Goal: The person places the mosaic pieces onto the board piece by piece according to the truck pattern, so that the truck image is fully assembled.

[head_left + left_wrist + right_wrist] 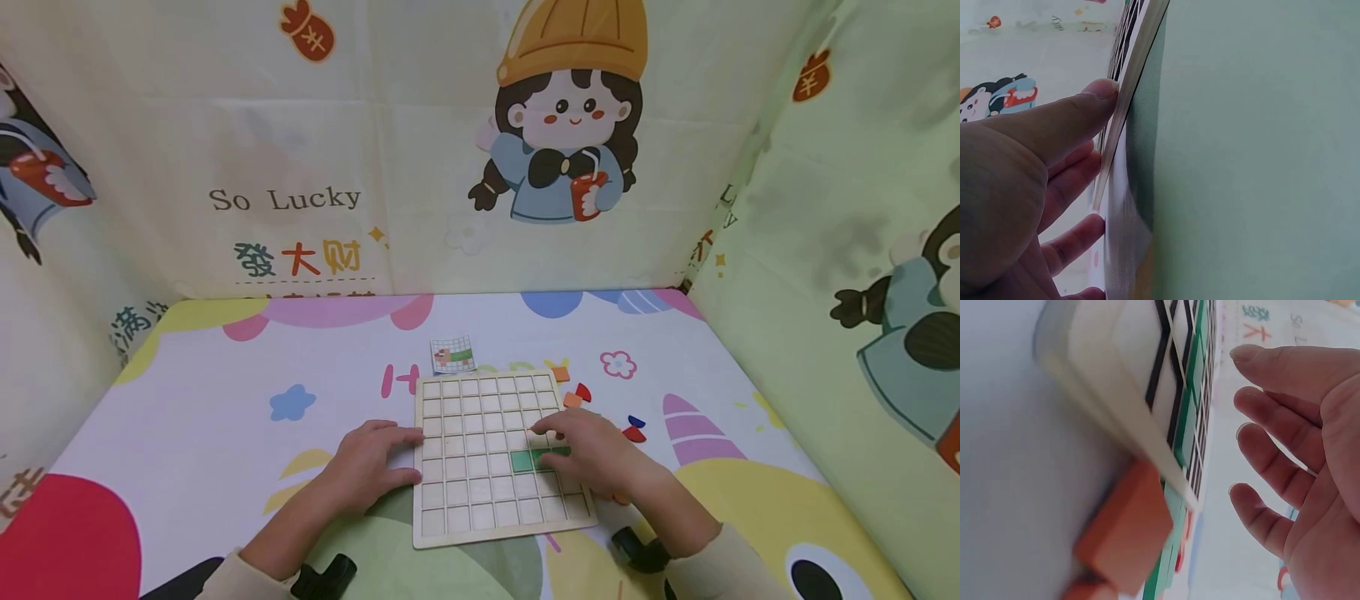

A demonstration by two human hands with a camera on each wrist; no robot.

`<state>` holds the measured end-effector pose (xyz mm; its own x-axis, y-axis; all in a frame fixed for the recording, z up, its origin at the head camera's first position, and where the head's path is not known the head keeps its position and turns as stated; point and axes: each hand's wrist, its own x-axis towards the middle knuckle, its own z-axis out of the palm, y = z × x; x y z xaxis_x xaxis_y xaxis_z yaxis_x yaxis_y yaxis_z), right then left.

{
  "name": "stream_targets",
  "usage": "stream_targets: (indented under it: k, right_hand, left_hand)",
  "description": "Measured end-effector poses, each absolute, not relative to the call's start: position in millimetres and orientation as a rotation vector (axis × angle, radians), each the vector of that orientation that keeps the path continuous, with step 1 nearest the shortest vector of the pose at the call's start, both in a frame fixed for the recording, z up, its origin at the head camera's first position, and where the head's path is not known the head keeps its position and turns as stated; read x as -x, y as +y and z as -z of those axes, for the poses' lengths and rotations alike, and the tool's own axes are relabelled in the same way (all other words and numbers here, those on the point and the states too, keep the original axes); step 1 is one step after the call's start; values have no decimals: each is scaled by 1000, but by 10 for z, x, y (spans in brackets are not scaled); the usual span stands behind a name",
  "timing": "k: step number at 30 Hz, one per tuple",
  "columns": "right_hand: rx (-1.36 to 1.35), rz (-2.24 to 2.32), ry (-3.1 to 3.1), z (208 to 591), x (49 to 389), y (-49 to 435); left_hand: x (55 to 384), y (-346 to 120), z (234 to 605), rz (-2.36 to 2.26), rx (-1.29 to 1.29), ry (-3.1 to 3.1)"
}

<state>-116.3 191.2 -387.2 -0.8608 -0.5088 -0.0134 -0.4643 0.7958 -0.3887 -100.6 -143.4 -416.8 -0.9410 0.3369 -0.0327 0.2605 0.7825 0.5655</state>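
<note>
A pale wooden grid board (495, 532) lies on the table in the head view. Green pieces (522, 462) fill a short row of cells on its right side, partly covered by my right hand (588, 446). That hand is over the board's right part with thumb and fingers apart. In the right wrist view its fingers are loosely bent, with nothing between them. My left hand (367, 467) touches the board's left edge with its fingertips; the left wrist view shows the thumb (1079, 112) extended against that edge.
Behind the board lies a small picture card (453, 356) with a gridded drawing. Orange pieces (561, 374), red pieces (633, 434) and a blue piece (637, 422) are scattered along the right side. An orange block (1129, 528) sits close by the board's edge. Printed cloth walls (420, 150) enclose the table.
</note>
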Motion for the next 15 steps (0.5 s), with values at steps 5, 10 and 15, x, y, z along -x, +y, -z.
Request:
stream_targets:
  k: [5,10,15]
  right_hand:
    - [721,586,2911,3873,1170,2039]
    - [616,598,2931,3862,1160,2168]
    - [516,586,2935,3872,1161,2282]
  left_hand:
    - [1005,-1439,4169,-877,-484,2838]
    - [995,-1439,4152,-884,-472,2832]
    - [994,-1441,4149,-884,-474,2833]
